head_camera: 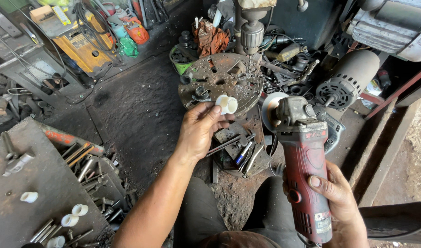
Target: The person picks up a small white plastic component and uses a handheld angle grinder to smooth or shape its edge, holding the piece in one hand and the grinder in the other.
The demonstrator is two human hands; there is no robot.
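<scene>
white fitting in one hand, red grinder in the other

the small white plastic fitting [227, 104] sits pinched between the thumb and fingertips of your left hand [199, 131], held up in front of the rusty round drill-press plate [222, 76]. your fingers are curled close around it, not spread. just to its right, near but apart from it, is the disc [269, 110] of the red angle grinder [304, 167]. your right hand [336, 193] is wrapped shut around the grinder's body, thumb laid across the top, with the disc end pointing away from you towards the fitting.

above the plate hangs the drill chuck [252, 34]. below your left hand, a pile of wrenches and loose tools [240, 151] lies on a rusty base. right of the grinder head stands a grey electric motor [348, 80]. at lower left, a dark metal surface [17, 183] carries more white fittings [75, 216] and a scatter of bolts and rods [89, 167]. your knees show at the bottom edge, above the dirty floor [137, 105].
</scene>
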